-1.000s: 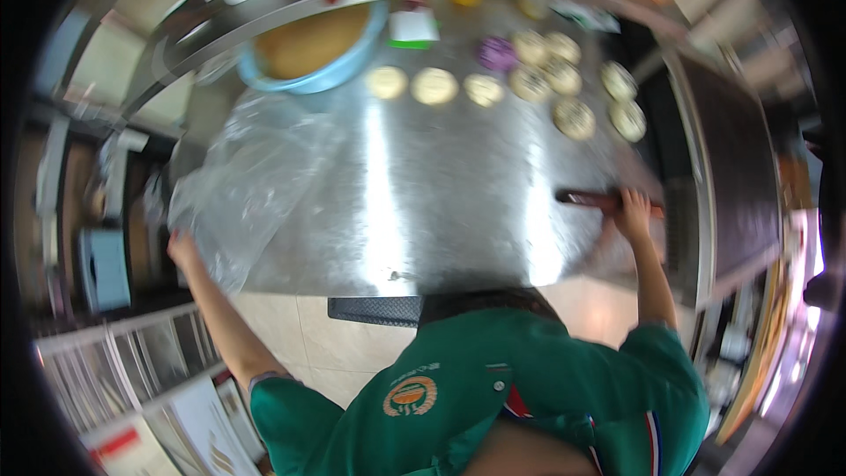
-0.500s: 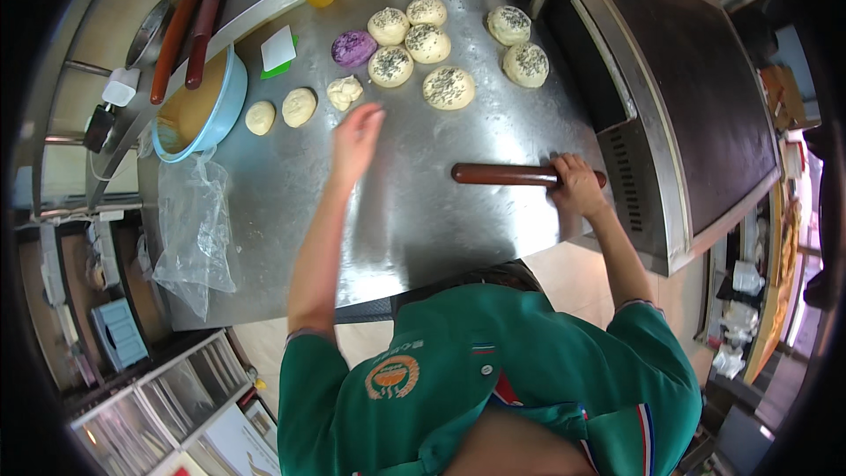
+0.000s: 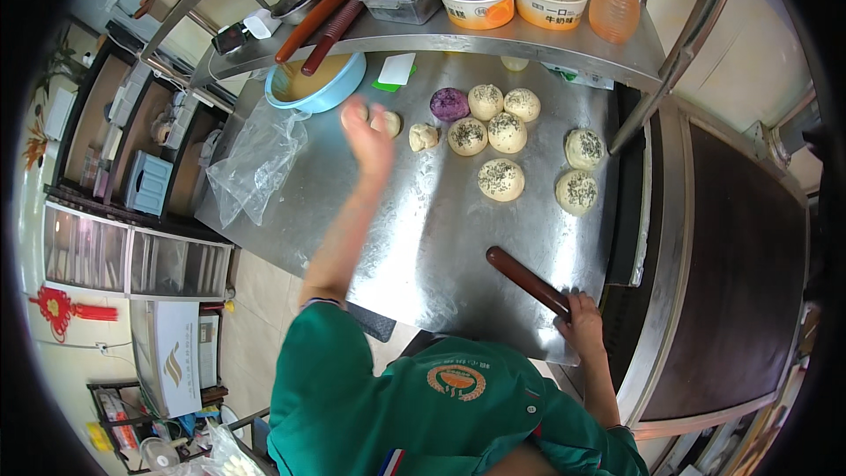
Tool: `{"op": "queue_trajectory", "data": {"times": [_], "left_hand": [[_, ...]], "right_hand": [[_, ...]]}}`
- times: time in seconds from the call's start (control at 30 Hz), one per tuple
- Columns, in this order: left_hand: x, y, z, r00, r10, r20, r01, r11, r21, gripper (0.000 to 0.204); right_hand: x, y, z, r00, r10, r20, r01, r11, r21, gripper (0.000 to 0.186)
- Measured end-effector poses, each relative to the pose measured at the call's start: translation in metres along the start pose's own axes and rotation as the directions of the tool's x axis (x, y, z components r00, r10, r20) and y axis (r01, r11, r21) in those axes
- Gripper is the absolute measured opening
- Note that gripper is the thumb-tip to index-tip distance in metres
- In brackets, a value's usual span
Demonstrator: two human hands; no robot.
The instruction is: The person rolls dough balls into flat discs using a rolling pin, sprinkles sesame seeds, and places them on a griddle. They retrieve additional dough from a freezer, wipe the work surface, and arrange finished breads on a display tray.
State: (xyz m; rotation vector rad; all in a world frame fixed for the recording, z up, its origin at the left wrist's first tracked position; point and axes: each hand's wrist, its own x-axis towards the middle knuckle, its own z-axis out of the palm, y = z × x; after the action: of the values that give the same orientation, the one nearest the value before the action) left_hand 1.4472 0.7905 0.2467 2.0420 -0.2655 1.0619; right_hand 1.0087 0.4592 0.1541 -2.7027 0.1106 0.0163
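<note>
My left hand (image 3: 368, 139) reaches over the steel table beside the blue basin, smeared by motion. It partly covers two small plain dough balls, and one dough ball (image 3: 391, 124) shows beside its fingers. Whether it touches either one cannot be made out. Another lumpy dough ball (image 3: 423, 137) lies just to the right. Near the table's front right, my right hand (image 3: 582, 324) is closed around one end of a dark brown rolling pin (image 3: 527, 282), which lies slanted on the steel.
Several dough rounds topped with dark seeds (image 3: 500, 180) and a purple dough ball (image 3: 449, 104) sit mid-table. A blue basin (image 3: 326, 92) and a plastic bag (image 3: 256, 163) are at left. Above the back edge, a shelf (image 3: 493, 42) bears tubs, rolling pins and an orange spray bottle (image 3: 615, 11).
My left hand has moved from beside the lumpy dough ball to the dough balls nearer the basin. The rolling pin has swung aslant in my right hand. The head view has shifted too.
</note>
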Motion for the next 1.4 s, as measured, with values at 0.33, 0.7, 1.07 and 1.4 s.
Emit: {"op": "queue_trajectory", "data": {"times": [0.33, 0.7, 1.07, 1.4], "left_hand": [[0.262, -0.16, -0.043, 0.942, -0.248, 0.227, 0.07, 0.804, 0.59, 0.056], [0.294, -0.132, -0.063, 0.703, -0.131, 0.699, -0.205, 0.904, 0.375, 0.059], [-0.138, 0.045, -0.178, 0.42, 0.081, 0.904, 0.384, 0.887, -0.258, 0.036], [-0.152, -0.002, -0.017, 0.286, 0.366, 0.885, -0.384, 0.89, -0.244, 0.056]], "right_hand": [[0.109, -0.06, 0.02, 0.989, -0.149, -0.014, 0.148, 0.987, -0.059, 0.066], [0.111, -0.116, 0.051, 0.986, 0.107, -0.131, -0.078, 0.975, 0.207, 0.029], [0.157, -0.248, 0.02, 0.979, -0.169, -0.111, 0.131, 0.111, 0.985, 0.074], [0.058, -0.112, 0.01, 0.68, 0.727, -0.091, -0.265, 0.361, 0.894, 0.026]]}}
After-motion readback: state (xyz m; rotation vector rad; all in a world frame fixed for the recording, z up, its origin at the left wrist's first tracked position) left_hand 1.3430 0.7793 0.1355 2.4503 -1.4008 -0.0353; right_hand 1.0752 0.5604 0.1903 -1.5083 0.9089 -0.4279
